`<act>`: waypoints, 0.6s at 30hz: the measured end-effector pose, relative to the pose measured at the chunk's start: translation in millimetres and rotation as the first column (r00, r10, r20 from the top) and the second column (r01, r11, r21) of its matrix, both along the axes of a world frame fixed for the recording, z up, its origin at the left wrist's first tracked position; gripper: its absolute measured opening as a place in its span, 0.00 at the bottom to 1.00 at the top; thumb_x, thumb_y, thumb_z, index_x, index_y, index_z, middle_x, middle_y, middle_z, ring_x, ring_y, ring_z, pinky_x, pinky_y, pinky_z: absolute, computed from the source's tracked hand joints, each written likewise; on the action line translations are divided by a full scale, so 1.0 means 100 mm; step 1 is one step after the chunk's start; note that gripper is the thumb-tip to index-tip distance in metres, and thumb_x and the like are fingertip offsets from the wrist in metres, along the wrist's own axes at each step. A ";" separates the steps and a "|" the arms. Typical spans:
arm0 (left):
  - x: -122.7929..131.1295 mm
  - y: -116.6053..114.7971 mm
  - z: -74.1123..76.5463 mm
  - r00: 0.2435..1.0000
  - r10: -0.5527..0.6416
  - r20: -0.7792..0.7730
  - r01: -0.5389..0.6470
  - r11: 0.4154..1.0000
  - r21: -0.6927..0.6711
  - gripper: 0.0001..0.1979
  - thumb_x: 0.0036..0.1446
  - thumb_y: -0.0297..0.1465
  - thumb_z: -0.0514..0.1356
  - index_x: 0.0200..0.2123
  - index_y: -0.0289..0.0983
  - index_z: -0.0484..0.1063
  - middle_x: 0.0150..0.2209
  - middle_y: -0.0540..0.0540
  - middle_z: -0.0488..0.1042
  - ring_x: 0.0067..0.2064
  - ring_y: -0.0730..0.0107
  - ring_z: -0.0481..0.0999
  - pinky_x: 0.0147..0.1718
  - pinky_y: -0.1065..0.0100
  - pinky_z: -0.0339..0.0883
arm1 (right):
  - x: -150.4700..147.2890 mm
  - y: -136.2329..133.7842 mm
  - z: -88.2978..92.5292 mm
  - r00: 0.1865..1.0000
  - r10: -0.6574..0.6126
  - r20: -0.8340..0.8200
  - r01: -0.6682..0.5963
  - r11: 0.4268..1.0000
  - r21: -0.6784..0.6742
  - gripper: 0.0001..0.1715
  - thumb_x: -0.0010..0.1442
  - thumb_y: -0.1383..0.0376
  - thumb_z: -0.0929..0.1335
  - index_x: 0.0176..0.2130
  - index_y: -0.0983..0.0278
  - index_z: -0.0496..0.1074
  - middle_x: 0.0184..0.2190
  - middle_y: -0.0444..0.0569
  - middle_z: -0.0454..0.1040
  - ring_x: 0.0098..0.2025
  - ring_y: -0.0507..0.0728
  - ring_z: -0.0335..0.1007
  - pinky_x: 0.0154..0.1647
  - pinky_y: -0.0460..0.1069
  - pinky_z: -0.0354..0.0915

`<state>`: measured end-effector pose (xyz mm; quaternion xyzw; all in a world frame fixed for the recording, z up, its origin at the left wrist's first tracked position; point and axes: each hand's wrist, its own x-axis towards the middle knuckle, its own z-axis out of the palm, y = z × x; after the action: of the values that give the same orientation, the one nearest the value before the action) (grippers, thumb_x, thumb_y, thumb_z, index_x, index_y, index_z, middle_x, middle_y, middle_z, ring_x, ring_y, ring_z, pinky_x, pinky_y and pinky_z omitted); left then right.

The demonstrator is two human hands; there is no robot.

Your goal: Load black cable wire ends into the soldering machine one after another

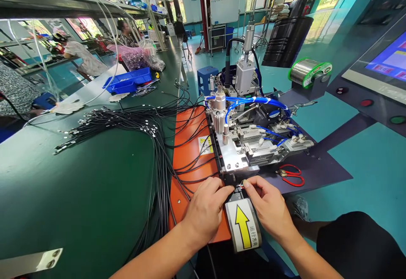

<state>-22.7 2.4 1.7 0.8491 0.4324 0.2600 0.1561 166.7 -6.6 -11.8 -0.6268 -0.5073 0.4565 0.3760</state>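
Observation:
My left hand (207,205) is closed at the machine's front edge, its thumb and fingertips pinched near a small dark fixture (236,195). On the other side of that fixture, my right hand (268,200) pinches the fine end of a wire (241,185). What sits inside my left fingers is too small to make out. Just below both hands is a plate with a yellow arrow (242,226). The metal machine (234,147) with blue tubes stands directly beyond them. Black cables (161,173) run over the orange panel (187,143) to the left.
Red-handled scissors (293,175) lie right of the machine. A solder wire spool (309,72) and a screen (390,59) stand at the right. Bundled cables cover part of the green table (108,186), with a blue tray (128,81) behind. Other people sit at the far left.

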 end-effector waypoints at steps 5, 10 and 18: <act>0.02 -0.01 0.01 0.999 0.023 -0.040 -0.022 0.999 0.032 0.13 0.64 0.23 0.52 0.45 0.37 0.75 0.36 0.44 0.70 0.37 0.63 0.67 0.36 0.63 0.66 | -0.01 0.01 0.00 1.000 -0.006 -0.012 0.006 1.000 -0.014 0.21 0.64 0.48 0.64 0.35 0.62 0.73 0.28 0.45 0.74 0.29 0.55 0.67 0.29 0.47 0.62; 0.02 -0.02 0.01 0.997 0.022 -0.080 -0.020 1.000 0.018 0.14 0.62 0.21 0.52 0.46 0.38 0.74 0.38 0.43 0.70 0.39 0.62 0.67 0.38 0.62 0.67 | -0.01 0.02 -0.03 1.000 -0.018 -0.005 0.018 1.000 -0.008 0.21 0.63 0.48 0.64 0.35 0.61 0.74 0.28 0.45 0.74 0.28 0.55 0.66 0.28 0.47 0.61; 0.02 -0.02 0.00 0.994 0.020 -0.104 -0.020 1.000 0.002 0.14 0.61 0.20 0.54 0.46 0.38 0.74 0.38 0.44 0.69 0.39 0.62 0.67 0.38 0.62 0.66 | -0.05 0.00 -0.09 0.999 -0.048 0.011 0.048 0.999 0.007 0.21 0.64 0.49 0.64 0.35 0.62 0.73 0.27 0.44 0.72 0.27 0.54 0.64 0.28 0.47 0.61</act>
<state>-20.8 0.2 1.9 0.8573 0.4482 0.2171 0.1304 162.0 -6.4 -21.0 -0.6402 -0.4957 0.4420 0.3861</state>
